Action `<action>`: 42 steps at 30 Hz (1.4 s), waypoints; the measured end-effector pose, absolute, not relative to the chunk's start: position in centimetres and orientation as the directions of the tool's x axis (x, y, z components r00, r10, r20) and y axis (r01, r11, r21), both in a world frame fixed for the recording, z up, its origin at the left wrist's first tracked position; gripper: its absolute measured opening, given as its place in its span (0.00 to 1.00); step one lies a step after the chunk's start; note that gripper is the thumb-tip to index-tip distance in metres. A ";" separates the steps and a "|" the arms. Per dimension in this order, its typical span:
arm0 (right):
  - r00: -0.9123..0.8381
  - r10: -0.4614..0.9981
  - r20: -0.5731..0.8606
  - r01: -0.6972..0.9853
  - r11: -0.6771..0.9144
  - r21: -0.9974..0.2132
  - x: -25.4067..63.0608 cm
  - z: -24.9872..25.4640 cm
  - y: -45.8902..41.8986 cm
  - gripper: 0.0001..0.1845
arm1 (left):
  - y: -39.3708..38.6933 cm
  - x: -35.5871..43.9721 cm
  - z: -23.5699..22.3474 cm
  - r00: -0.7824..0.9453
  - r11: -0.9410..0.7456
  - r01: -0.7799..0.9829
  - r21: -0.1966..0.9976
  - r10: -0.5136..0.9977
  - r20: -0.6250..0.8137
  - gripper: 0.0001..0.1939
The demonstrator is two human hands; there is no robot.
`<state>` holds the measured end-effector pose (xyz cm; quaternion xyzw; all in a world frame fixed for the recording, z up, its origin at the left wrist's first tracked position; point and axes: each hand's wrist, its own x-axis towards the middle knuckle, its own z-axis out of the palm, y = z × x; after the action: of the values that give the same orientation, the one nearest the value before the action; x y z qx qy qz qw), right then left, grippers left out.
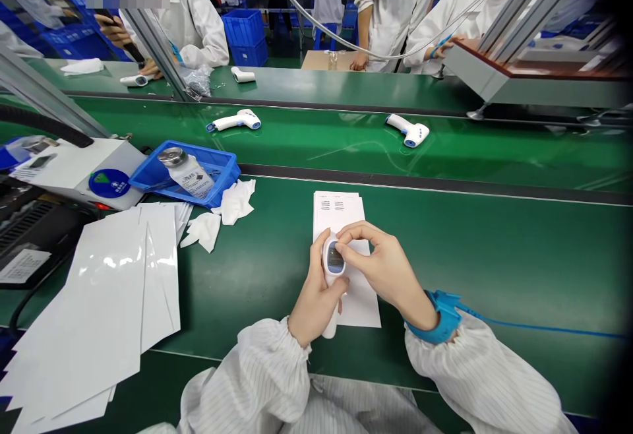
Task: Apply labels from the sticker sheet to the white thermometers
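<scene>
A white infrared thermometer (327,328) with a small dark screen is upright in my left hand (314,299), whose fingers wrap round its body. The screen faces up toward me. My right hand (383,262) is closed in a pinch at the screen's upper right edge. Whatever lies between its fingertips is too small to make out. Beneath both hands, white sheets (366,309) with small printed labels near the top lie on the green bench (494,269). A blue wrist strap (440,318) with a cord circles my right wrist.
Two thermometers, one to the left (237,120) and one to the right (409,132), lie on the green belt (316,137). On my left are a blue tray (222,177) holding a metal-capped bottle (190,173), crumpled wipes (236,202) and glossy white sheets (109,289). Co-workers stand opposite.
</scene>
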<state>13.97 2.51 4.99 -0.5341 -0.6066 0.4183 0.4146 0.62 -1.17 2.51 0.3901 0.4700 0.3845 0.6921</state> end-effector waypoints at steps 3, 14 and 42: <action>-0.091 0.994 0.059 0.300 0.084 -0.950 14.0 4.9 2.6 0.03 | -1.2 0.3 2.8 0.298 0.443 -0.221 0.869 0.879 -0.372 0.37; -0.085 0.995 0.042 0.333 0.068 -0.940 14.2 5.2 2.6 0.04 | -1.3 0.6 3.1 0.249 0.486 -0.194 0.852 0.864 -0.437 0.30; -0.096 0.991 0.091 0.386 0.121 -0.915 13.9 5.6 2.3 0.06 | -0.9 1.4 3.3 0.122 0.397 -0.220 0.891 0.918 -0.378 0.16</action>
<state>13.91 2.25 5.64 -0.5423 -0.6348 0.3811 0.3972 1.35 -0.87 3.33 0.3448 0.5061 0.4274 0.6651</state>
